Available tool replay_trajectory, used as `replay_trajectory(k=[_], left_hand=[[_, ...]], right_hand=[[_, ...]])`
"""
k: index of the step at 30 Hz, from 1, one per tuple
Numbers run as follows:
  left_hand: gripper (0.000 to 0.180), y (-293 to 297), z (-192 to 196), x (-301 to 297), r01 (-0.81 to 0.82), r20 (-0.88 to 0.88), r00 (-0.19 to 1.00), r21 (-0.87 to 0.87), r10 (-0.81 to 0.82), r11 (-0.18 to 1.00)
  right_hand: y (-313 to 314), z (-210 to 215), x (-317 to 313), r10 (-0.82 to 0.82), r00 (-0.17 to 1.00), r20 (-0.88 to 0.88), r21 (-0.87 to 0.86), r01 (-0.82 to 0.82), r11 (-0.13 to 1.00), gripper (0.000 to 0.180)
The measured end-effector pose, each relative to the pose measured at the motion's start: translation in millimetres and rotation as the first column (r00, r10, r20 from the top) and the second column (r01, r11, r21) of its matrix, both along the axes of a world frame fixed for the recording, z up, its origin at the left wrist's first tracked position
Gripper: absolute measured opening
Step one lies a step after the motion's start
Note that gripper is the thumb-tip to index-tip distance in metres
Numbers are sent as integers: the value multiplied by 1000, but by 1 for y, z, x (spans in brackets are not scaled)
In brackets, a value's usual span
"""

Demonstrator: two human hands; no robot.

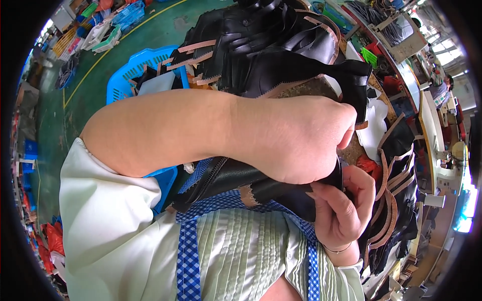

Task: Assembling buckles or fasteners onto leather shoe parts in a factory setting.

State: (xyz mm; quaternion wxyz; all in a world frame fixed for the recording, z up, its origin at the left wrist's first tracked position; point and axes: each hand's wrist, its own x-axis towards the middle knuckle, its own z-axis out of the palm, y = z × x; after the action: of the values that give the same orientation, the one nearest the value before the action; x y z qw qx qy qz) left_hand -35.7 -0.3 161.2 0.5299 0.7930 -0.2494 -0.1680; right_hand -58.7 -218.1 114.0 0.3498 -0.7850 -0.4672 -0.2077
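— What containers are there?
— Left of the left hand point(311, 135), past its forearm, is a slotted blue basket point(114, 83), partly hidden by the arm. Dark pieces with tan strips show in it, along with a flat pale thing point(156, 83). Much farther off that way is a smaller blue basket point(128, 15); its contents are too small to tell.

— And what's being handled?
— A black piece point(243, 176), smooth and slightly glossy, lying across the lap just below the left hand. A dark zipper point(208, 178) runs along its end away from the hands, and a tan patch point(247, 196) with a zigzag edge shows at its lower side.

— How are the hands?
— The right hand point(346, 205), just below the left, pinches the black piece between thumb and fingers. The left is curled in, its back toward us, so I cannot tell whether it grips anything.

— Anything beyond them?
— A heap of black pieces point(241, 42) with tan edging, ahead of the left hand.
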Motion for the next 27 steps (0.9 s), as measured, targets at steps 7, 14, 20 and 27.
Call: replay_trajectory(k=[7,14,20,27], left_hand=[[17,2,-10,1,18,-26,999,-27,-18,999],[18,4,-12,1,8,-19,1000,-23,-9,1000],[21,-3,-12,-3,-8,98,995,2,8,1000],[53,-10,-22,-24,-149,573,815,67,84,987]], right_hand=[[-1,-4,-2,37,997,-63,51,-34,998,32],[3,-9,-1,-11,998,61,-23,13,1000,33],[4,-3,1,-61,987,147,-139,81,987,29],[6,-11,8,-36,985,-169,302,86,950,33]])
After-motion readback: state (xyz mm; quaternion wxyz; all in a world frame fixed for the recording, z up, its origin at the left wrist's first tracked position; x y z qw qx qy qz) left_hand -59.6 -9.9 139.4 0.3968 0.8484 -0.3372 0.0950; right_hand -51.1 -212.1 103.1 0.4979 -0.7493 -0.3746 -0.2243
